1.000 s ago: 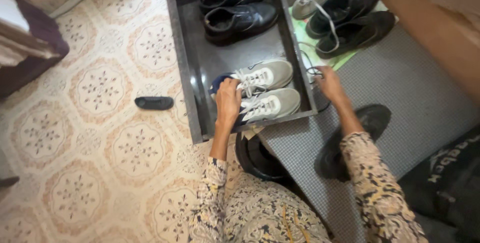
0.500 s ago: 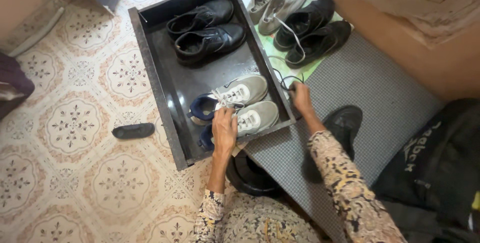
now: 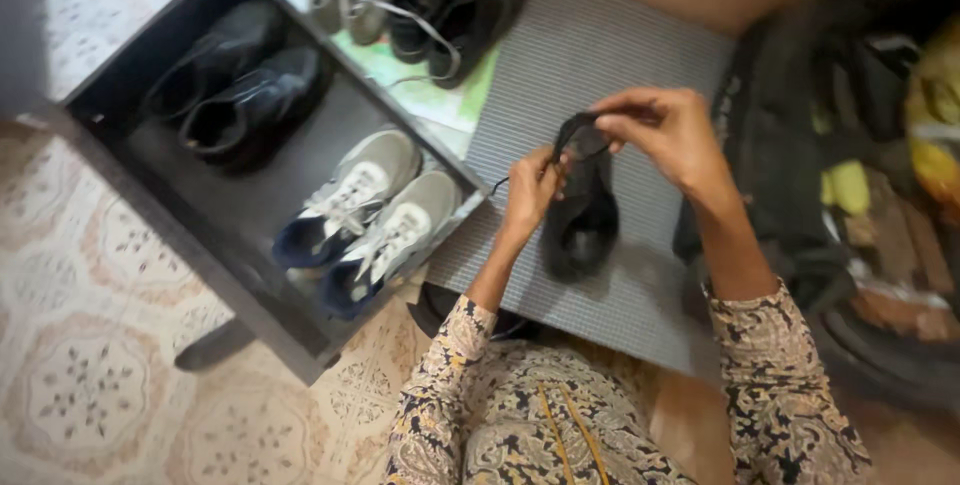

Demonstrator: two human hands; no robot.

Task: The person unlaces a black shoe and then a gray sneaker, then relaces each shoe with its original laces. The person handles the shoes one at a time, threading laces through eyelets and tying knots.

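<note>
At centre frame I hold both hands pinching the collar of a black leather shoe point(image 3: 580, 215), left hand point(image 3: 532, 190) and right hand point(image 3: 668, 130) equally close, its long axis hanging straight down toward the grey woven mat point(image 3: 640, 55).

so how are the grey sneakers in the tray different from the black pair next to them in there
The grey sneakers are pale with white laces and dark blue heel linings; the black shoes are dark all over and look like glossy leather. The grey pair sits at the near end of the dark tray, the black pair at the far end. Both pairs lie side by side, toes pointing the same way.
</note>
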